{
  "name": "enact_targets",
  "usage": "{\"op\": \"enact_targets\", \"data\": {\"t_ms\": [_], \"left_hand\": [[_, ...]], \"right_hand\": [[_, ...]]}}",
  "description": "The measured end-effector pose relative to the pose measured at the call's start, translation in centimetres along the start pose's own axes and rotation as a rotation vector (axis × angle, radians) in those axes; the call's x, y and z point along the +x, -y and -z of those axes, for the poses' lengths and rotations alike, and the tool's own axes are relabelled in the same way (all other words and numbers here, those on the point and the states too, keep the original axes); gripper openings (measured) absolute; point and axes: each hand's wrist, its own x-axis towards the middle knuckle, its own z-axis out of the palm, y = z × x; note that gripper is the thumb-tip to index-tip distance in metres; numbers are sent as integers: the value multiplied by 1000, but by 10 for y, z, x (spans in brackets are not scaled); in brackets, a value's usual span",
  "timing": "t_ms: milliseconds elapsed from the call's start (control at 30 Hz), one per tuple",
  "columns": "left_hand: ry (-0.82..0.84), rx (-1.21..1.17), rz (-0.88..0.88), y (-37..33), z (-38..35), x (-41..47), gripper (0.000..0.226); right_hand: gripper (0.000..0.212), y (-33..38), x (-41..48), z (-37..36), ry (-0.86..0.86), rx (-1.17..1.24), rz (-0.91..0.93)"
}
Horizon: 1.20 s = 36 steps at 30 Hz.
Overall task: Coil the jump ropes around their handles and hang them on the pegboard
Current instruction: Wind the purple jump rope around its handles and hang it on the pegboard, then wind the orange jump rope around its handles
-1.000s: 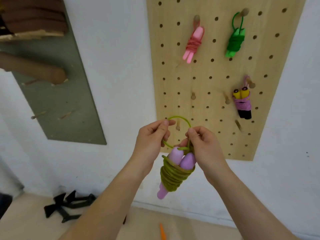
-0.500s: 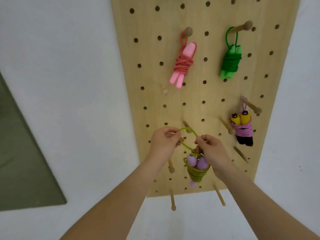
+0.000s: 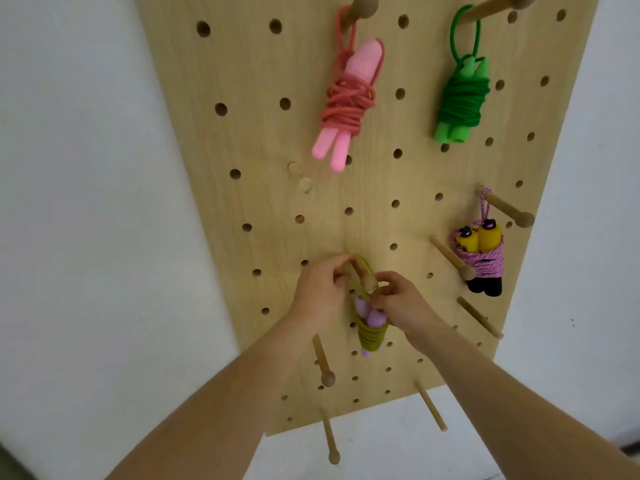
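A coiled olive-green jump rope with purple handles (image 3: pixel 370 332) hangs between my hands in front of the wooden pegboard (image 3: pixel 263 133). My left hand (image 3: pixel 322 296) pinches the left side of its top loop and my right hand (image 3: pixel 401 306) pinches the right side. The loop lies over a wooden peg (image 3: pixel 363 277) near the board's lower middle. Three coiled ropes hang on pegs: a pink rope (image 3: pixel 346 98) at upper centre, a green rope (image 3: pixel 462 98) at upper right, and a pink-cord rope with yellow and black handles (image 3: pixel 481 258) at right.
Bare wooden pegs stick out of the board: one right of my hands (image 3: pixel 452 259), one lower right (image 3: pixel 479 317), one below my left hand (image 3: pixel 322 362), and two at the bottom edge (image 3: pixel 329 438) (image 3: pixel 431 407). White wall surrounds the board.
The view has closed in on the pegboard. Both hands carried the olive rope up and toward the board, and its loop now sits over the lower-middle peg.
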Motion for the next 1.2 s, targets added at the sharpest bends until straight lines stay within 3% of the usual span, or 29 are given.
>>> {"op": "enact_targets", "data": {"t_ms": [100,233,333,400,533,667,900,1200], "left_hand": [[-44,39,-11,1,-4,3,39],[21,156,-15,-3,-3,0,47],[76,184,45,-9,0,-7,59],[5,133,85,-13,4,-18,58],[-186,-110,157,-28,8,-72,34],[-197,-298,286,-39,-7,-164,33],[-215,-247,685,-26,-87,-343,36],[-151,-202,1149,22,-187,-534,44]], "right_hand": [[61,-2,-8,-1,-19,-119,100],[65,-14,-8,0,-190,-290,252],[58,-19,-12,8,-289,-338,298],[48,-22,-19,18,-266,-330,272],[25,-28,-55,47,-15,-208,171],[22,-53,-95,80,295,-283,138],[17,-140,-146,99,812,-660,70],[14,-328,-236,81,1209,-925,-145]]}}
